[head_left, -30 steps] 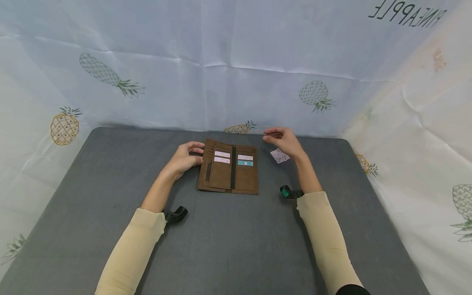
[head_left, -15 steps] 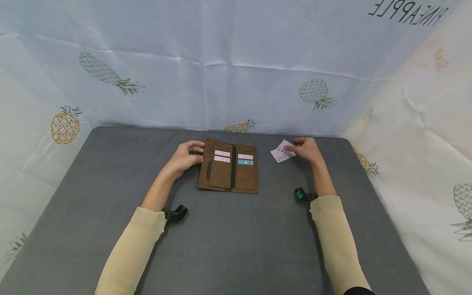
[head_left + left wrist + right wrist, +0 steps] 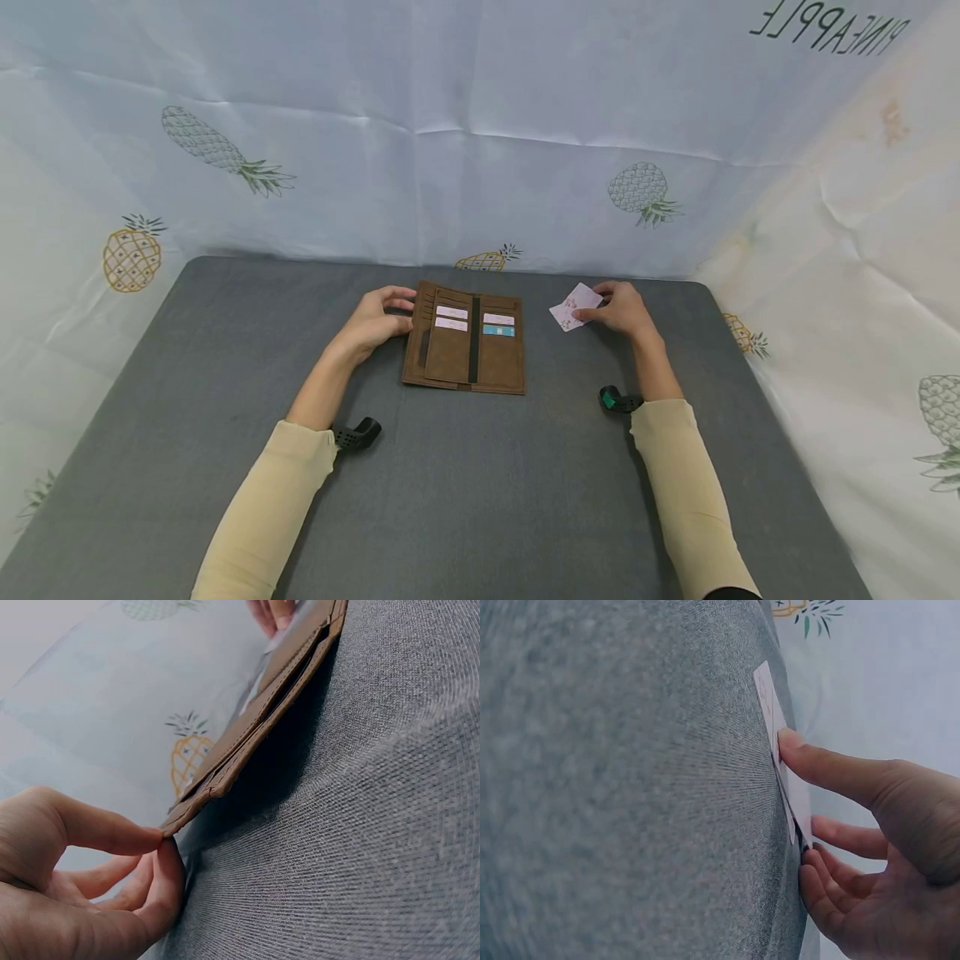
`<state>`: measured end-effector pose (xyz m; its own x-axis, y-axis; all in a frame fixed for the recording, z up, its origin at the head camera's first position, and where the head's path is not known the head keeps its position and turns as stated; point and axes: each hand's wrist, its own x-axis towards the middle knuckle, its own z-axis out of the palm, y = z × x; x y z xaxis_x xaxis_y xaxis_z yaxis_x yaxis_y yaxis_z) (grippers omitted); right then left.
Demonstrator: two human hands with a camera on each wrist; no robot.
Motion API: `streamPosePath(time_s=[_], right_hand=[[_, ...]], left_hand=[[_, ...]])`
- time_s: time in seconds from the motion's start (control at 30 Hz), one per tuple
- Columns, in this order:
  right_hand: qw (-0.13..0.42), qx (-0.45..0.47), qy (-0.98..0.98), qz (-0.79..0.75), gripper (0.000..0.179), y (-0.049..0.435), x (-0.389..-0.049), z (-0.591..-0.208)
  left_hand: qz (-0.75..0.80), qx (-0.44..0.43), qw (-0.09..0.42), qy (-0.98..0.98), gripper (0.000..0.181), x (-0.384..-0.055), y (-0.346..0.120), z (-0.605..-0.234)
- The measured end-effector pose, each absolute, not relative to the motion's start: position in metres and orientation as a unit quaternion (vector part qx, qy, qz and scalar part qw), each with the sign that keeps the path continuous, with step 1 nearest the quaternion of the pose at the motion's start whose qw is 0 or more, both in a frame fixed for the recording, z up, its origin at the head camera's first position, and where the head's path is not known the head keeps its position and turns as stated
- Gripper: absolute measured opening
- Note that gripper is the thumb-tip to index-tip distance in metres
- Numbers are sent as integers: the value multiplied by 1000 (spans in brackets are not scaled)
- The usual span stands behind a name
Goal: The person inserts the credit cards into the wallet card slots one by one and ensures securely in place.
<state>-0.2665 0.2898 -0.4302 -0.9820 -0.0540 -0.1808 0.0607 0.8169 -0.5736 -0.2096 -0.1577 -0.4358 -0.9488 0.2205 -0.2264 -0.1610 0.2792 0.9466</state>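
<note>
A brown wallet lies spread on the grey table, with pinkish cards and a blue card in its slots. At its left edge is my left hand; the left wrist view shows thumb and index finger pinching the raised edge of the wallet. To the right of the wallet, my right hand pinches a pale pink patterned card. Another pink card lies beneath it, partly covered. In the right wrist view, the thumb presses the face of the upper card.
The grey tabletop stretches in front of the wallet. Behind it hangs a pale curtain printed with pineapples. Black wrist mounts sit at both sleeve cuffs.
My right hand has moved right and down from above the table's back edge, bringing its card over the one lying there. The left hand and wallet have stayed put.
</note>
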Motion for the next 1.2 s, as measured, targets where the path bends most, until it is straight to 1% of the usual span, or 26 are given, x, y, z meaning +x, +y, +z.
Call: streamPosePath(time_s=[0.17,0.3,0.6,0.8,1.2], right_hand=[[96,13,944,-316,78,290,-268,-430],[83,13,941,-329,78,292,-269,-430],[35,-5,924,-381,64,292,-272,-431],[38,-7,900,-434,58,288,-272,-428],[42,-37,860,-508,60,260,-279,-417]], left_hand=[[601,18,159,783,64,-210,-158,-436],[600,18,159,784,64,-210,-157,-436],[600,20,157,784,63,-209,-157,-435],[599,21,155,785,63,-209,-157,-437],[598,22,151,787,64,-209,-157,-441]])
